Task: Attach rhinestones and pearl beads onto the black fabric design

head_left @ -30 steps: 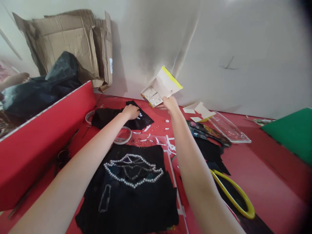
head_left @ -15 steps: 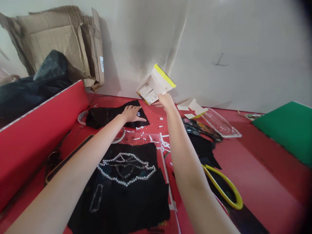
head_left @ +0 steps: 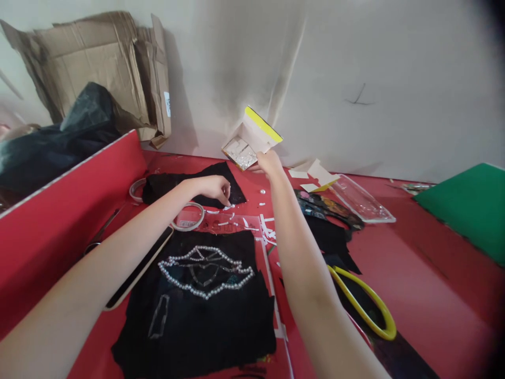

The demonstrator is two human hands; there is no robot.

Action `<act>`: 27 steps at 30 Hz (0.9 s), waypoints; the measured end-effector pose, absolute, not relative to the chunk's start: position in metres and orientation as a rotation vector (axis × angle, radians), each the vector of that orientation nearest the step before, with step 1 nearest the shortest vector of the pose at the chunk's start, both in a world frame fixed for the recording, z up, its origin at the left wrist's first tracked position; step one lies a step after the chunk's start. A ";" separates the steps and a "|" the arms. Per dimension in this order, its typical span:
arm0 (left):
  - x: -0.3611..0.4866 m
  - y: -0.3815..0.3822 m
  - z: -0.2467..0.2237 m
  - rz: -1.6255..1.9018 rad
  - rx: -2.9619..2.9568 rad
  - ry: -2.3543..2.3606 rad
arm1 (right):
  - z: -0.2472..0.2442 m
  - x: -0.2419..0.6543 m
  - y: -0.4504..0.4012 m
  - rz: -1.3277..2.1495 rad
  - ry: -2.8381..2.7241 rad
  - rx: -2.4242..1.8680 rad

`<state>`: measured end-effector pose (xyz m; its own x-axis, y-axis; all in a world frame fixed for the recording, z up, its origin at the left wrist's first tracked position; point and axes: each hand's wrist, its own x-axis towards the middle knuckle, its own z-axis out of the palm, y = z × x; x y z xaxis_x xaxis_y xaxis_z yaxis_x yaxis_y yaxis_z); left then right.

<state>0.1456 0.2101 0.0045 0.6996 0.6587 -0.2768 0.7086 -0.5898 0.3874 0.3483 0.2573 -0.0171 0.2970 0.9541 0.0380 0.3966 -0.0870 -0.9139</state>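
Note:
My left hand [head_left: 216, 188] is closed in a pinch at the front edge of a small black cloth [head_left: 189, 181]. Its fingertips are beside tiny white bits; what they hold, if anything, is too small to name. My right hand [head_left: 269, 161] grips the corner of an open small cardboard box [head_left: 252, 138], tilted, with a yellow edge and shiny beads inside. Nearer to me lies a larger black cloth [head_left: 205, 331] with a lip-shaped outline of pearl beads [head_left: 205, 296] and clear strips on it. A loose pearl [head_left: 262, 191] rests on the red table.
White paper strips [head_left: 268, 230] lie mid-table. Tape rolls [head_left: 188, 217] and a phone-like dark slab [head_left: 138, 268] are left. Right are a clear tray [head_left: 365, 202], yellow-handled scissors [head_left: 371, 300] and a green board [head_left: 465, 208]. A red panel [head_left: 79, 210] and cardboard [head_left: 94, 63] stand left.
My left hand has gone from fingers spread on the small black cloth to a pinch at its front edge. My right hand keeps holding the box in nearly the same place.

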 end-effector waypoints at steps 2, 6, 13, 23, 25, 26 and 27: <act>0.143 0.206 -0.001 -0.167 2.446 1.019 | -0.016 0.347 0.255 0.783 -1.248 -1.653; 0.143 0.202 -0.013 -0.159 2.480 1.094 | -0.012 0.344 0.250 0.798 -1.254 -1.660; 0.135 0.201 -0.020 -0.074 2.472 1.074 | -0.013 0.346 0.250 0.813 -1.253 -1.689; 0.120 0.198 -0.018 0.006 2.481 0.967 | -0.013 0.348 0.250 0.789 -1.275 -1.729; 0.118 0.197 -0.017 -0.006 2.481 0.958 | -0.013 0.347 0.250 0.788 -1.285 -1.735; 0.118 0.195 -0.017 -0.017 2.489 0.951 | -0.013 0.346 0.249 0.785 -1.291 -1.740; 0.118 0.193 -0.017 -0.030 2.507 0.944 | -0.013 0.346 0.249 0.781 -1.297 -1.748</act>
